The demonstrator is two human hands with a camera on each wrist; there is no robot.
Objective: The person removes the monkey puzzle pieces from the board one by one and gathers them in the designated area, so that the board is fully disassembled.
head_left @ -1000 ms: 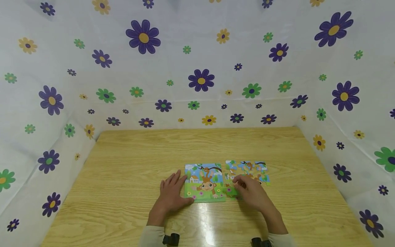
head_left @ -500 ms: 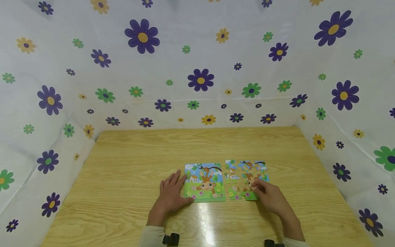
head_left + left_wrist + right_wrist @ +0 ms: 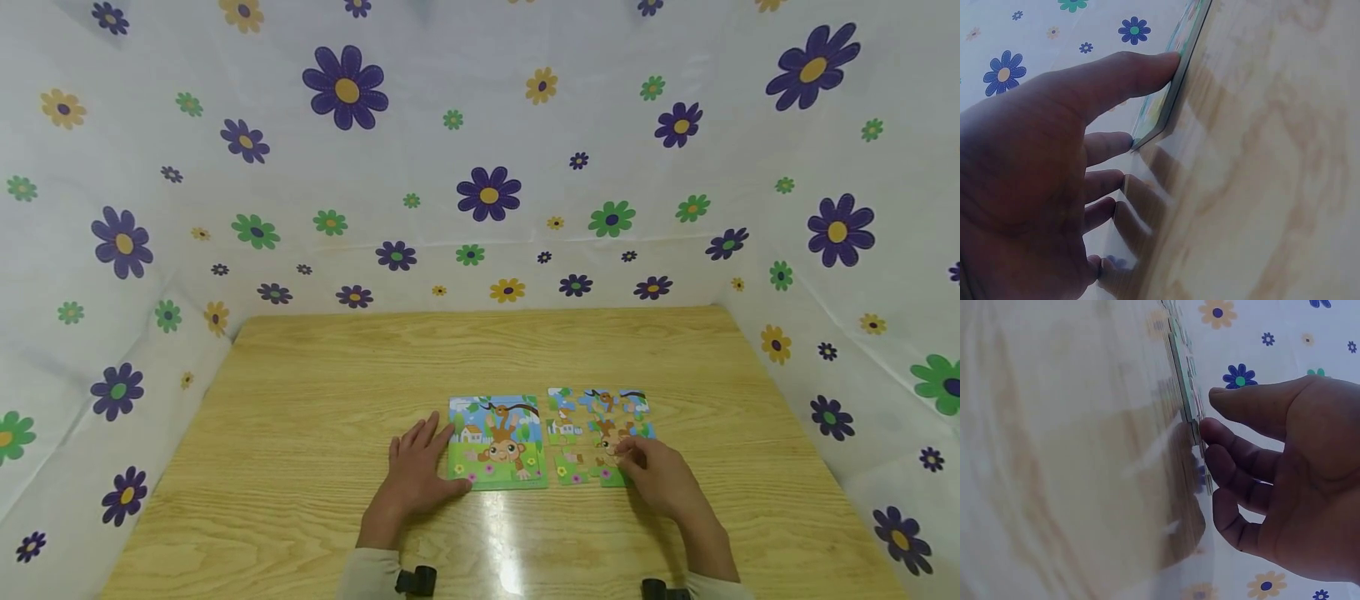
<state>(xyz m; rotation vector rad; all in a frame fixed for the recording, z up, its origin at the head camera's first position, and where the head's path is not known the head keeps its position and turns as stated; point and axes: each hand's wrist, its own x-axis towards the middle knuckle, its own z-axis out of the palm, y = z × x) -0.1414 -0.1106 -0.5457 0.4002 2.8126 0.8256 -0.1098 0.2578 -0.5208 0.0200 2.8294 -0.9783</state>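
A puzzle board (image 3: 495, 454) with a cartoon monkey picture lies flat in the middle of the table. My left hand (image 3: 420, 467) rests at its left side, fingers spread, the thumb on the board's near-left corner in the left wrist view. Loose jigsaw pieces (image 3: 564, 429) are laid out in rows to the right of the board. Over the right part of those pieces is my right hand (image 3: 658, 477). Its bent fingertips touch a green-bottomed jigsaw piece (image 3: 611, 477) in the near row, and the thumb (image 3: 1235, 403) stands apart from the fingers in the right wrist view.
The wooden table (image 3: 337, 383) carries only the board and pieces in view. A white cloth (image 3: 420, 150) printed with flowers encloses the back and both sides. Black wrist cameras (image 3: 423, 581) sit on both sleeves.
My right hand has moved right, from the lower-left pieces to the near-right ones. In the last half second the green-bottomed jigsaw piece shifted slightly right. My left hand has stayed put.
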